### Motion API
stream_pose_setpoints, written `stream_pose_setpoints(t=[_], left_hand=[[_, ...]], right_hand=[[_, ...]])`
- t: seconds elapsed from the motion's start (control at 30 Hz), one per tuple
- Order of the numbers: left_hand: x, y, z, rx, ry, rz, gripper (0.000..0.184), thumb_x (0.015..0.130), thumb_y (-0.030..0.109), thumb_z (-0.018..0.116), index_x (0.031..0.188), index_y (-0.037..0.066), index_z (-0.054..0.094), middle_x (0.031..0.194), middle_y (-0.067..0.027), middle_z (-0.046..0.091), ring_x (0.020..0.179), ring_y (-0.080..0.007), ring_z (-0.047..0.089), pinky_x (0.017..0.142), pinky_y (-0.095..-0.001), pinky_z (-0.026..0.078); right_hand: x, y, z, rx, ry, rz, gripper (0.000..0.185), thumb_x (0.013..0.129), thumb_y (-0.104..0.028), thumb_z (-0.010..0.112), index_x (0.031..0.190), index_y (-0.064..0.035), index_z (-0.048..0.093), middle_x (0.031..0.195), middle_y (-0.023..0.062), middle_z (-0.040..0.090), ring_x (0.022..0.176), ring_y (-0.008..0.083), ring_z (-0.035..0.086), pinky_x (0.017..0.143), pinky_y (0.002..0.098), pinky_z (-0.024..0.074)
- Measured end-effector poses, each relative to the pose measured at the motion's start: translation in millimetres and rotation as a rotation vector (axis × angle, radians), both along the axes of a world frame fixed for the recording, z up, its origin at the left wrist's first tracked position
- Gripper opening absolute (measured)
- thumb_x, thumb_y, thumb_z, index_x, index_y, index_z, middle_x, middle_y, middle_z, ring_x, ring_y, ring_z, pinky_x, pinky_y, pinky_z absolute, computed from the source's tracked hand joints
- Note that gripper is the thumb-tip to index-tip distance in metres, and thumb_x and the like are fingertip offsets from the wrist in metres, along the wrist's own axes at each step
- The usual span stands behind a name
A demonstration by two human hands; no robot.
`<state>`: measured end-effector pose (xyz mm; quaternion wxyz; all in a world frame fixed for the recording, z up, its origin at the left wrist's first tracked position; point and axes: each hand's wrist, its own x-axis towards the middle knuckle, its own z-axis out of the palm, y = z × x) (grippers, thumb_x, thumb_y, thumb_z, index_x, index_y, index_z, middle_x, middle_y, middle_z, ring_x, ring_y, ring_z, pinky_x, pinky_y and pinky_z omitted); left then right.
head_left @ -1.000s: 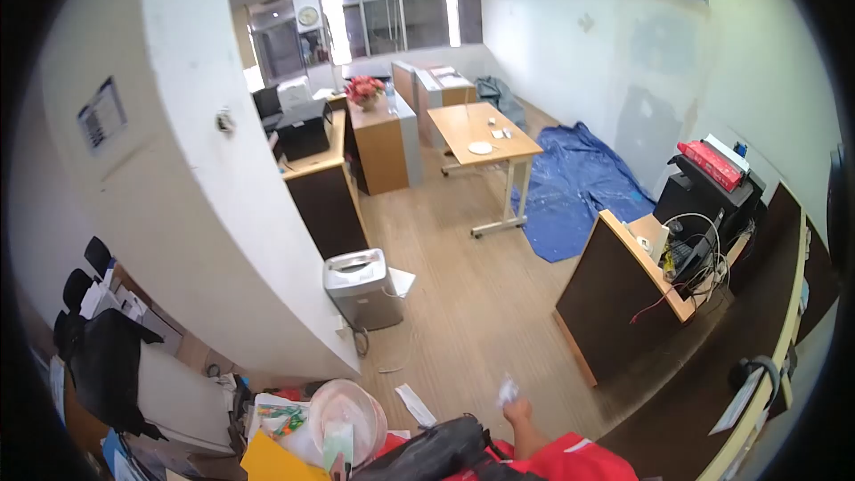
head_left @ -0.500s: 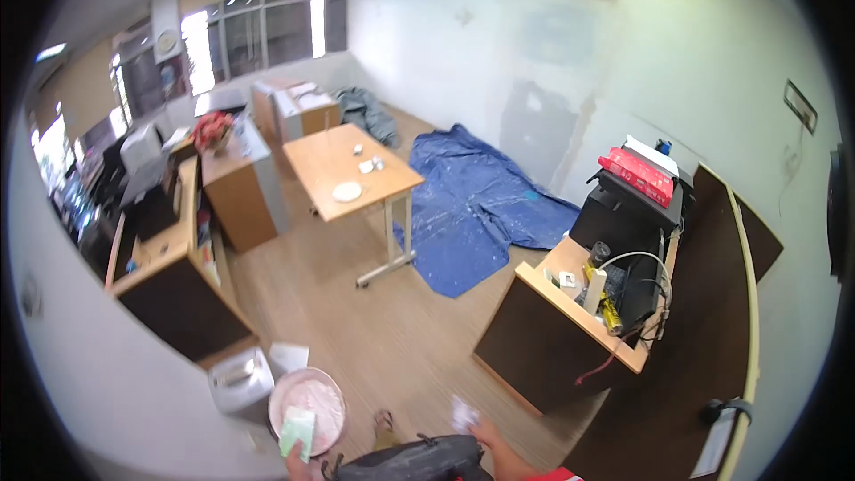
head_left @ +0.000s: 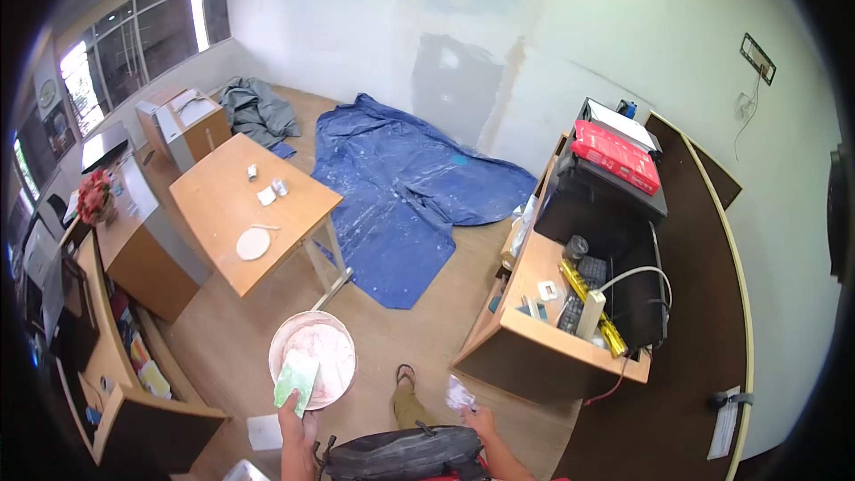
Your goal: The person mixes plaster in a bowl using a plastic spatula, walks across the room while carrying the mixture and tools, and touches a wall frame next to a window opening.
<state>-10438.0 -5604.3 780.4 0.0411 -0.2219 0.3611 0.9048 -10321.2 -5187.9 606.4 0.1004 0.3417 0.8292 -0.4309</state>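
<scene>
At the lower left, my left hand [head_left: 292,420] is closed at the rim of a round bucket [head_left: 337,352], with a green and white flat piece [head_left: 297,379] between its fingers and the rim. Pinkish-white material coats the bucket's inside. My right hand [head_left: 479,420] pinches a crumpled whitish piece [head_left: 460,392], which looks like plastic or paper. A dark bag [head_left: 401,454] hangs at my front between the two hands.
A wooden table [head_left: 214,214] holds a white disc and small items. Behind it a blue sheet [head_left: 392,205] covers floor. On the right, a desk [head_left: 525,330] carries cables and a red box [head_left: 614,156]. White paper [head_left: 264,432] lies on the floor.
The view has swung right and down as I moved forward. My left hand and the bucket now show more fully, raised off the lower edge; the right hand still holds the whitish piece.
</scene>
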Motion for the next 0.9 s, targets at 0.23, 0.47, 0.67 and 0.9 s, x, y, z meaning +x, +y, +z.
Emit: stream_pose_setpoints(t=[0.23,0.47,0.67,0.9], left_hand=[[-169.9,40.3,-50.8,0.054,-0.077,0.05,0.054,0.098,0.017,0.058,0.147,0.002,0.044,0.139,-0.0197,0.058,0.127,-0.0371,0.059,0.103,-0.0548,0.053],[-336.2,80.8,-16.5,-0.003,-0.101,0.048,0.059,0.098,0.021,0.057,0.151,0.004,0.038,0.147,-0.0197,0.05,0.131,-0.0384,0.055,0.107,-0.0545,0.051],[-538.3,47.9,-105.9,-0.254,-0.149,-0.15,0.055,0.1,0.018,0.055,0.15,0.001,0.04,0.145,-0.0194,0.052,0.13,-0.0339,0.057,0.109,-0.0497,0.05],[-734.4,120.0,-0.1,-0.023,-0.075,-0.029,0.054,0.1,0.018,0.055,0.15,0.003,0.041,0.14,-0.0163,0.056,0.126,-0.0336,0.059,0.102,-0.0499,0.053]], right_hand=[[-261.2,2.2,43.5,0.003,0.013,0.342,0.046,0.095,-0.047,0.064,0.094,-0.0028,0.075,0.079,0.0255,0.07,0.08,0.0429,0.071,0.073,0.0495,0.0535],[-501.8,47.1,52.2,0.065,0.17,0.408,0.047,0.094,-0.047,0.064,0.094,-0.0015,0.074,0.081,0.0261,0.069,0.077,0.044,0.069,0.072,0.0503,0.0515],[-591.0,121.5,-2.1,0.138,0.016,0.153,0.039,0.088,-0.041,0.067,0.095,-0.0038,0.075,0.088,0.0229,0.073,0.083,0.041,0.072,0.074,0.046,0.0556],[-556.2,158.6,-57.2,0.234,-0.308,-0.247,0.043,0.078,-0.038,0.068,0.1,-0.0023,0.077,0.099,0.0271,0.074,0.1,0.043,0.072,0.089,0.0484,0.0568]])
